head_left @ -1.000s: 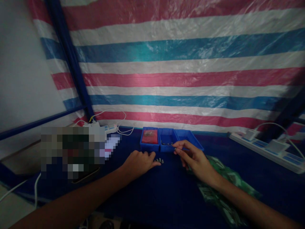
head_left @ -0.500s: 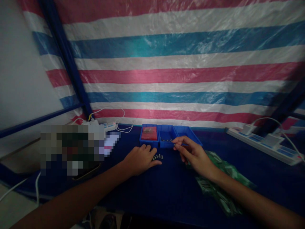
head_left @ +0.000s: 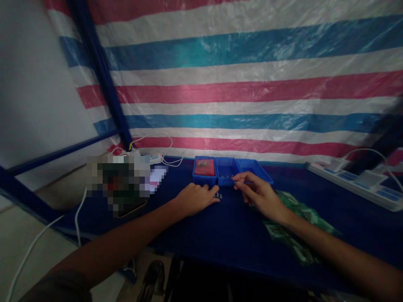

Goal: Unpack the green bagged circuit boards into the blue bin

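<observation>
My left hand rests on the blue table, fingers apart and bent at the tips, thumb stretched to the right. Beside its fingers lies a small group of shiny metal parts, partly hidden by the hand; they are too small to name surely. Thumb and index finger of my right hand are pinched on a small metal part, just in front of the middle blue bin. A few similar small parts show inside that bin.
A red packet fills the left blue bin; the right blue bin adjoins the middle one. Green plastic bags lie under my right forearm. A power strip stands right; a phone and blurred items lie left.
The view has shifted, so the table appears slightly higher and further right. My left fingers have drawn closer over the metal parts. My right hand keeps its pinch near the middle bin.
</observation>
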`<state>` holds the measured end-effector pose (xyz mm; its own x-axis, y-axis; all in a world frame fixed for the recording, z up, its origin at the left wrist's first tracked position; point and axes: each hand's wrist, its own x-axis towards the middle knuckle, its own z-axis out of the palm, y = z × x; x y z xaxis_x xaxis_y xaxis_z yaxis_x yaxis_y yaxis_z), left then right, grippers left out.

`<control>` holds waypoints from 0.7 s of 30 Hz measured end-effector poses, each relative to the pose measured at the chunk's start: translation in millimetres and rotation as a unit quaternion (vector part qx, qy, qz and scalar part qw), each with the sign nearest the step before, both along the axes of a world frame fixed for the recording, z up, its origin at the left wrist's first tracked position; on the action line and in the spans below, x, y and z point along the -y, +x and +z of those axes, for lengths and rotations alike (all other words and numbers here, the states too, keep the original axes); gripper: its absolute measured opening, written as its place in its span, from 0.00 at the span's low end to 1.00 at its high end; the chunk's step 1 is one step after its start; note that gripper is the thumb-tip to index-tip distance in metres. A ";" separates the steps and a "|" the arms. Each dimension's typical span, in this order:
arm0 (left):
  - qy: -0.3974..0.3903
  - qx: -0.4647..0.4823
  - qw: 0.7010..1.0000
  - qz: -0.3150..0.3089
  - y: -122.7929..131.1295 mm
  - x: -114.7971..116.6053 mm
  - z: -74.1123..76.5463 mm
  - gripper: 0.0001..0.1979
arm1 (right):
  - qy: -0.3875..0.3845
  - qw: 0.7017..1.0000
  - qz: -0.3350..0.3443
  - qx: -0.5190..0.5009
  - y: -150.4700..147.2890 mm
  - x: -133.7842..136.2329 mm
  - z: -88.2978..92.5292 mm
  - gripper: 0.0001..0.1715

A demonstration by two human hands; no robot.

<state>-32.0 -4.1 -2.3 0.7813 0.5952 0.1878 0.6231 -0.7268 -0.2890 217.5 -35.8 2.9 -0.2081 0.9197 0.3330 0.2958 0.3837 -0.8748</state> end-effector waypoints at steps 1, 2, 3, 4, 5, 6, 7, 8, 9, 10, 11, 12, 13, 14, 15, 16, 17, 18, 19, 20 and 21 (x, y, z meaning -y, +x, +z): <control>-0.002 -0.002 1.000 -0.003 0.1 -0.5 0.3 0.18 | 0.000 1.000 0.001 -0.001 0.1 -0.1 0.3 0.21; -0.005 -0.004 1.000 -0.006 0.3 -0.9 0.6 0.17 | -0.002 1.000 0.002 -0.002 0.3 -0.2 0.7 0.21; -0.008 -0.006 1.000 -0.006 0.5 -1.3 1.0 0.16 | -0.003 1.000 0.001 -0.003 0.5 -0.2 1.3 0.22; -0.011 -0.008 1.000 -0.006 0.6 -1.6 1.4 0.15 | -0.005 1.000 0.000 -0.005 0.7 -0.1 1.9 0.22; -0.014 -0.010 1.000 -0.006 0.7 -1.8 1.7 0.14 | -0.005 1.000 -0.002 -0.007 0.9 0.2 2.7 0.22; -0.015 -0.011 1.000 -0.005 0.7 -1.8 2.0 0.14 | -0.005 1.000 -0.004 -0.008 1.0 0.5 3.6 0.22; -0.016 -0.011 1.000 -0.005 0.6 -1.8 2.2 0.14 | -0.004 1.000 -0.006 -0.009 1.1 0.9 4.6 0.22; -0.017 -0.010 1.000 -0.005 0.5 -1.6 2.3 0.14 | -0.003 1.000 -0.009 -0.009 1.1 1.3 5.5 0.22; -0.017 -0.009 1.000 -0.004 0.2 -1.4 2.4 0.14 | -0.001 1.000 -0.011 -0.009 1.1 1.8 6.4 0.22; -0.017 -0.007 1.000 -0.001 -0.1 -1.0 2.4 0.14 | 0.000 1.000 -0.013 -0.008 1.1 2.3 7.1 0.22; -0.017 -0.005 1.000 0.001 -0.5 -0.6 2.4 0.14 | 0.000 1.000 -0.014 -0.008 1.1 2.8 7.7 0.22; -0.017 -0.002 1.000 0.004 -1.0 -0.2 2.4 0.15 | 0.000 1.000 -0.015 -0.007 1.2 3.2 8.0 0.21; -0.019 0.000 1.000 0.005 -1.6 0.3 2.4 0.16 | 0.001 1.000 -0.016 -0.006 1.2 3.5 8.1 0.21; -0.021 0.002 1.000 0.005 -2.2 0.7 2.5 0.17 | 0.001 1.000 -0.017 -0.004 1.3 3.6 7.9 0.21; -0.024 0.004 1.000 0.004 -3.0 1.2 2.6 0.17 | 0.001 1.000 -0.017 -0.002 1.5 3.6 7.6 0.21; -0.027 0.006 1.000 0.003 -3.8 1.6 2.8 0.18 | 0.001 1.000 -0.017 0.000 1.6 3.5 7.2 0.21; -0.029 0.007 1.000 0.002 -4.6 2.0 3.2 0.18 | 0.001 1.000 -0.017 0.001 1.8 3.2 6.7 0.22; -0.031 0.008 0.999 0.002 -5.3 2.2 3.8 0.17 | 0.001 1.000 -0.016 0.003 1.9 2.7 6.1 0.22; -0.035 0.008 0.999 0.003 -6.0 2.4 4.4 0.17 | 0.001 1.000 -0.015 0.004 2.1 2.2 5.5 0.21; -0.038 0.009 0.999 0.003 -6.7 2.5 5.0 0.17 | 0.001 1.000 -0.015 0.004 2.3 1.6 5.0 0.20; -0.042 0.009 0.999 0.002 -7.2 2.4 5.6 0.17 | 0.002 1.000 -0.014 0.005 2.4 1.0 4.6 0.19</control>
